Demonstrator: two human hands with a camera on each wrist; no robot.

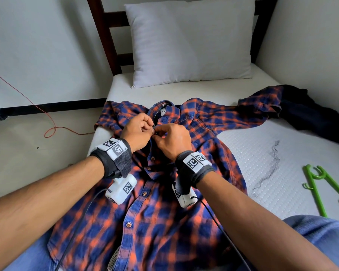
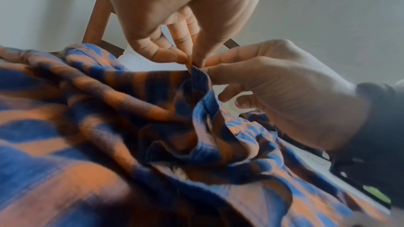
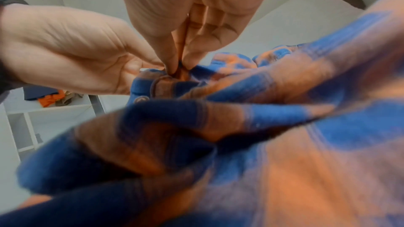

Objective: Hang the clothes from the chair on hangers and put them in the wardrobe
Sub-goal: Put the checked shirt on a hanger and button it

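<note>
Where it lies: spread flat and face up on the mattress point(image 1: 282, 153), the plaid shirt point(image 1: 155, 212) has its collar toward the pillow point(image 1: 188, 42) and its hem at the person's knees, which keeps the button placket straight and within reach.
Sleeves: one hangs over the mattress's left edge, the other is flung out to the right, its cuff against a dark garment point(image 1: 311, 116) bunched by the wall.
Placket: the lower buttons look fastened; the work is at the top one, just under the collar.
Left hand point(image 1: 138, 132): thumb and forefinger are clamped on the placket edge near the collar, apparently to hold the cloth taut.
Right hand point(image 1: 172, 140): its fingertips are pinched together on the facing edge of the placket, touching the left hand's fingertips. Whether the button is going in or coming out I cannot tell.
Likely reason: an open neck would let a hanger pass in; a shut one would keep the shirt from slipping off it. Either reading fits.
Green hanger point(image 1: 319, 190): lying on the mattress to the right, well apart from the shirt and untouched, so the hanging step is not yet done.
Farther out: a red cord point(image 1: 47, 118) trails on the floor on the left; the wardrobe is not clearly in view.
</note>
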